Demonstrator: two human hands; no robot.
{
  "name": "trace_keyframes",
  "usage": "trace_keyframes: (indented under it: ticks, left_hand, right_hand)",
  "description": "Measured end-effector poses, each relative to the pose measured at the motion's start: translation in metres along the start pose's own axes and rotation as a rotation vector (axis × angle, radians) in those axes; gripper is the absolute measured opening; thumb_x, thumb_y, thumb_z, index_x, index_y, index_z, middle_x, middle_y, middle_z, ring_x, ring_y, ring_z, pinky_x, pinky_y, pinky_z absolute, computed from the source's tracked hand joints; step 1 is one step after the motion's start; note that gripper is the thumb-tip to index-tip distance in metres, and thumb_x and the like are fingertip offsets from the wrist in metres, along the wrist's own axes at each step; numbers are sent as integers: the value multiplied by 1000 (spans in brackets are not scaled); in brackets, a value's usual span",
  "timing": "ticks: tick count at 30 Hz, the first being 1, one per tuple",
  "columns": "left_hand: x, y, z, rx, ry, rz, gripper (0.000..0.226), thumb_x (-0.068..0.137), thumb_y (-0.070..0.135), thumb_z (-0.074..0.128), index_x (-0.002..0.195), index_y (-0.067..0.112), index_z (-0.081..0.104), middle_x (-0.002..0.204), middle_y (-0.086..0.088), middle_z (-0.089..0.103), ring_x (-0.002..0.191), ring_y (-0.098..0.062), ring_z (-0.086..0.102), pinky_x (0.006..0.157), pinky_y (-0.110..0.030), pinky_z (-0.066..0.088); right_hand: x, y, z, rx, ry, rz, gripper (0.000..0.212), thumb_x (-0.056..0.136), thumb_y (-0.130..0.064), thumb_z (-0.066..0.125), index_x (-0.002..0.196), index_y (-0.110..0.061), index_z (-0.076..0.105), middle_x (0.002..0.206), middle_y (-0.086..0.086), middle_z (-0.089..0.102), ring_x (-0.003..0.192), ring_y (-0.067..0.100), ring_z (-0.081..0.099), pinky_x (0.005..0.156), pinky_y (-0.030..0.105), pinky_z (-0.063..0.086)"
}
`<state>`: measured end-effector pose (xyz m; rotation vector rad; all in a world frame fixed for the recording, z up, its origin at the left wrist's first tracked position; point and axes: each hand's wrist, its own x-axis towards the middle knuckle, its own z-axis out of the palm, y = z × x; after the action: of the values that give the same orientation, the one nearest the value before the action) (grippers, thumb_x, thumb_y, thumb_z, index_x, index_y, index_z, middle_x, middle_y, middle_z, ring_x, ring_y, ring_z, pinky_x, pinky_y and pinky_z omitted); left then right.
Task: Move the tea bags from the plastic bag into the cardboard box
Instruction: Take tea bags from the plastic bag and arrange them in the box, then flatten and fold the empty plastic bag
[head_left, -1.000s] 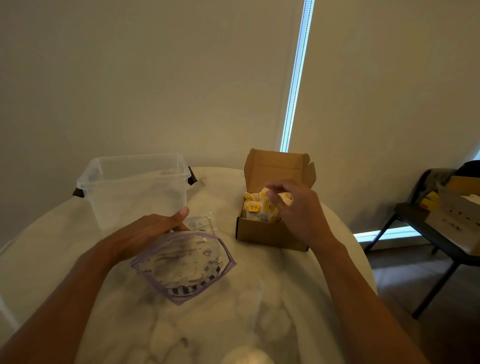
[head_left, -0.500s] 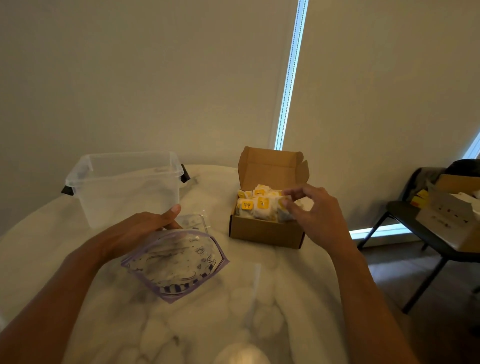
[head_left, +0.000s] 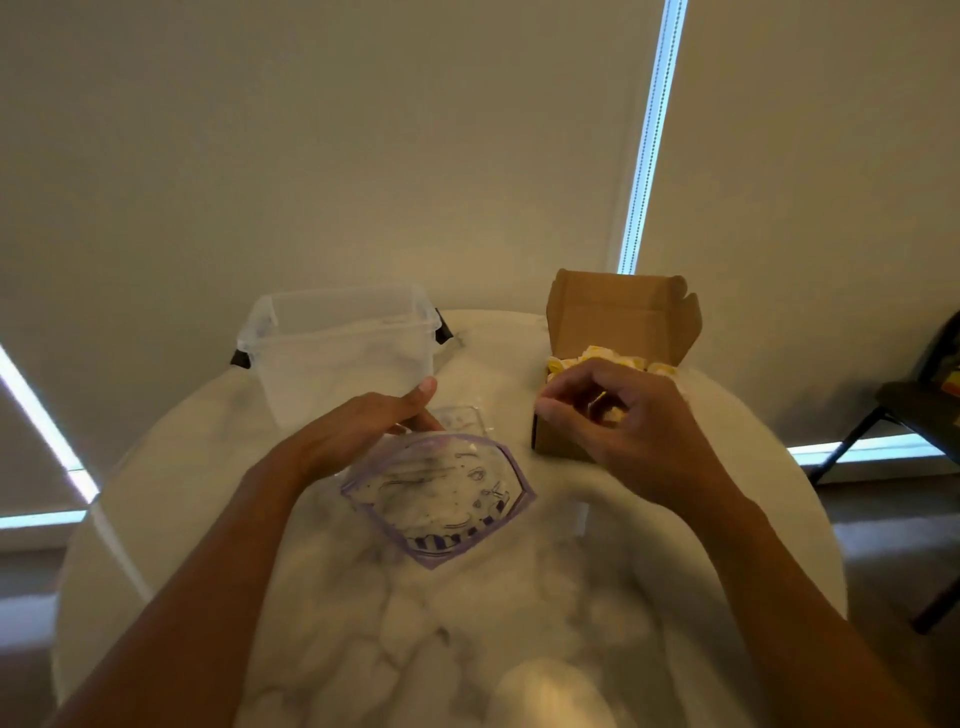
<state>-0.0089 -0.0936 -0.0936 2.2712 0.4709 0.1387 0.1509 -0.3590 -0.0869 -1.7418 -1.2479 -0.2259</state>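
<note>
A clear zip plastic bag (head_left: 441, 499) with a purple rim and print lies on the round marble table (head_left: 467, 639). My left hand (head_left: 358, 426) holds the bag's far left edge, thumb stretched out. An open cardboard box (head_left: 618, 312) stands at the back right with its lid up, and yellow-and-white tea bags (head_left: 602, 356) fill it. In front of the box's near left corner hovers my right hand (head_left: 634, 431), its fingers loosely curled with nothing seen in them. It hides most of the box's front.
An empty clear plastic tub (head_left: 337, 353) stands at the back left, just beyond my left hand. A small clear plastic piece (head_left: 462, 415) lies between tub and bag. A dark chair (head_left: 914, 405) stands off the table's right side.
My right hand has drawn back out of the box to its near left corner. The view has swung right, and my left hand still holds the bag in place.
</note>
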Motion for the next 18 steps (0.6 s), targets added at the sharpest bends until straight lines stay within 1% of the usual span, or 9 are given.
trace_keyframes:
  ticks: [2, 4, 6, 8, 10, 11, 13, 16, 18]
  left_hand:
    - [-5, 5, -5, 21, 23, 37, 82, 91, 97, 28, 100, 43, 89, 121, 15, 80, 122, -14, 68, 123, -55, 42]
    - [-14, 14, -15, 65, 28, 131, 83, 82, 105, 35, 106, 43, 86, 120, 18, 79, 118, -8, 70, 119, -50, 48]
    - [-26, 30, -25, 98, 33, 211, 71, 77, 99, 57, 112, 41, 78, 119, 20, 76, 112, -5, 69, 107, -42, 55]
    - [-37, 43, -31, 176, 6, 225, 61, 70, 82, 82, 112, 40, 71, 115, 23, 71, 107, -5, 67, 95, -32, 59]
    - [-42, 49, -32, 303, -47, 222, 48, 74, 55, 97, 108, 39, 68, 109, 24, 69, 98, -6, 66, 85, -28, 59]
    - [-42, 49, -32, 332, -35, 241, 38, 79, 39, 98, 103, 38, 68, 104, 22, 70, 92, -6, 66, 81, -29, 58]
    - [-41, 48, -33, 287, 81, 293, 28, 86, 13, 90, 93, 32, 71, 94, 17, 73, 82, -7, 67, 76, -29, 56]
    - [-39, 44, -38, 168, 243, 338, 26, 90, 0, 81, 91, 25, 73, 92, 11, 75, 84, -15, 71, 76, -33, 59]
    - [-38, 42, -37, 120, 255, 348, 27, 90, -5, 80, 91, 22, 74, 93, 9, 76, 89, -25, 72, 81, -38, 62]
  right_hand:
    - [-5, -16, 16, 41, -139, -57, 23, 92, -43, 79, 106, -26, 76, 97, -16, 73, 86, 13, 68, 66, 24, 59]
    - [-8, -20, 30, -58, -203, -125, 35, 88, -56, 80, 112, -33, 69, 107, -19, 66, 90, 8, 63, 68, 23, 57]
    - [-8, -16, 40, -206, -263, -133, 45, 85, -64, 79, 119, -42, 57, 116, -22, 56, 96, 3, 57, 73, 19, 54]
    - [-8, -11, 47, -208, -309, -47, 42, 88, -51, 81, 118, -43, 52, 113, -23, 55, 94, 4, 58, 72, 22, 54]
    - [-9, -9, 50, -120, -268, 0, 36, 92, -33, 82, 116, -36, 55, 104, -19, 61, 89, 7, 62, 69, 27, 57]
    - [-9, -10, 50, -93, -216, -10, 35, 92, -26, 82, 115, -32, 57, 100, -17, 62, 90, 8, 63, 70, 29, 59]
    - [-7, -13, 49, -30, -100, -21, 33, 91, -19, 82, 114, -27, 60, 95, -16, 64, 88, 8, 65, 72, 27, 61]
    - [-2, -19, 45, 19, 43, 4, 29, 91, -18, 83, 109, -26, 61, 96, -13, 67, 86, 7, 66, 71, 20, 60]
    - [-2, -20, 44, 52, 84, -4, 27, 92, -18, 83, 106, -27, 62, 96, -12, 68, 90, 8, 66, 69, 18, 59]
